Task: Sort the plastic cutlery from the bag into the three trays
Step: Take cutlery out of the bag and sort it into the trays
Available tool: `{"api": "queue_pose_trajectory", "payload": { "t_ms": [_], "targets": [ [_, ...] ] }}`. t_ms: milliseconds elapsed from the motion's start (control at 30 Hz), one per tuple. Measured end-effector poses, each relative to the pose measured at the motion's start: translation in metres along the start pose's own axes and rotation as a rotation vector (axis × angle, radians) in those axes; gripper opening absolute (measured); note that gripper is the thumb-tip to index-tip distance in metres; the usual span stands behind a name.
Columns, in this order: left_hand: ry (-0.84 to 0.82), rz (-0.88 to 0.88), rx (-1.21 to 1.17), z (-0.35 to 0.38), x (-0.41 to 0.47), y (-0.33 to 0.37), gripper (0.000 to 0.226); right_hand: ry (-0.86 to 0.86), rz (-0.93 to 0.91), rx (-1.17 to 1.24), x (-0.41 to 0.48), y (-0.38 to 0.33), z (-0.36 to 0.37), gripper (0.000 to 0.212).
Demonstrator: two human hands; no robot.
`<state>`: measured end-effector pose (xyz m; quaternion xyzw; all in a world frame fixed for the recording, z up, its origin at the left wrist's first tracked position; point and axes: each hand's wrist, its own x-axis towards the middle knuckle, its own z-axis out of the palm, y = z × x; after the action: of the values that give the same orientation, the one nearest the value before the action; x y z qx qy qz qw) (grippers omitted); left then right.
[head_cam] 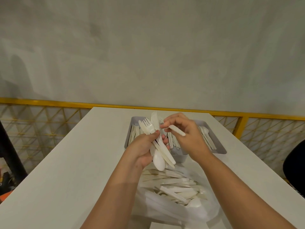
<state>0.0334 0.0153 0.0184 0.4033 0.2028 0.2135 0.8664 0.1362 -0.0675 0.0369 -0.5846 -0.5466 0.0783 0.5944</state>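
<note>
Gripping a bundle of white cutlery point(158, 146), the left hand point(143, 151) has its fingers and thumb curled round the handles. The bundle holds at least two forks with tines pointing up, a spoon with its bowl pointing down, and other flat pieces. The right hand point(186, 134), just beside the fork tines, pinches a single white piece point(177, 131) between thumb and fingertips; its type cannot be told.

Both hands are raised above the table point(74, 162), between the bag and the trays.

- Plastic bag point(198, 212): lies open at the near edge of the table. It contains a loose pile of cutlery point(173, 185), mostly flat handles.
- Left tray point(130, 129): grey, on the far side of the hands. It contains flat white pieces.
- Middle tray point(180, 157): largely hidden by the hands. Some white pieces show inside.
- Right tray point(220, 149): contains white pieces lying lengthwise; at least one looks like a spoon.

The three trays stand side by side, touching or nearly so.
</note>
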Motion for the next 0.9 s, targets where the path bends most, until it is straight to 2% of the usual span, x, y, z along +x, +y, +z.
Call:
{"api": "queue_pose_trajectory", "payload": {
  "t_ms": [100, 200, 267, 333, 367, 500, 633, 733, 833, 900],
  "targets": [
    [-0.007, 0.016, 0.021, -0.002, 0.000, 0.001, 0.024, -0.087, 0.102, 0.225, -0.007, 0.003, -0.009, 0.034],
    [-0.020, 0.023, -0.039, -0.002, 0.001, 0.001, 0.022, -0.312, 0.244, 0.372, -0.012, 0.004, -0.017, 0.061],
    [-0.020, 0.033, -0.044, -0.003, 0.002, 0.000, 0.021, -0.360, 0.295, 0.426, -0.014, 0.002, -0.020, 0.057],
    [0.015, 0.056, -0.009, -0.003, 0.002, 0.001, 0.019, -0.240, 0.263, 0.355, -0.015, 0.003, -0.019, 0.032],
    [0.034, 0.070, 0.014, -0.002, 0.002, 0.001, 0.019, -0.151, 0.239, 0.285, -0.016, 0.004, -0.018, 0.027],
    [0.025, 0.095, 0.103, 0.001, 0.000, -0.001, 0.023, 0.047, 0.240, 0.162, -0.015, 0.008, -0.010, 0.031],
    [0.036, 0.123, 0.124, 0.002, 0.002, -0.003, 0.022, 0.115, 0.420, 0.287, -0.011, 0.005, -0.002, 0.027],
    [0.071, 0.152, 0.160, 0.005, 0.002, -0.006, 0.024, 0.199, 0.491, 0.197, -0.013, 0.011, 0.011, 0.024],
    [0.098, 0.199, 0.193, 0.011, 0.002, -0.012, 0.018, 0.215, 0.407, -0.019, -0.016, 0.021, 0.031, 0.022],
    [0.112, 0.220, 0.206, 0.012, 0.003, -0.014, 0.022, 0.219, 0.321, -0.054, -0.017, 0.025, 0.038, 0.028]
  ]
}}
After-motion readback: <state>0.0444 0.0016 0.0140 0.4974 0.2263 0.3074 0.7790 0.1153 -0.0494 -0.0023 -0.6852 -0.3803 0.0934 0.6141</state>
